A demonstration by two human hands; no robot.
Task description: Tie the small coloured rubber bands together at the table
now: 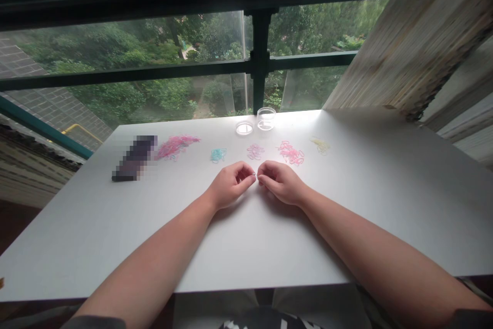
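My left hand (233, 184) and my right hand (280, 183) meet near the middle of the white table (239, 247), each with thumb and fingers pinched together. Something tiny shows at the left fingertips, too small to name. What the right fingertips hold, if anything, cannot be made out. Just beyond the hands lie small heaps of elastic bands: a turquoise heap (218, 155), a pale pink heap (255, 152), a brighter pink heap (291, 153) and a yellow heap (320, 145). A larger mixed pink heap (177, 147) spreads farther left.
At the table's far edge stands a clear round container (266, 119), with a clear lid (244, 128) lying beside it. A dark, pixelated object (136, 158) is at the left. Behind the table is a green-framed window (260, 57); a curtain (400, 36) hangs at the right.
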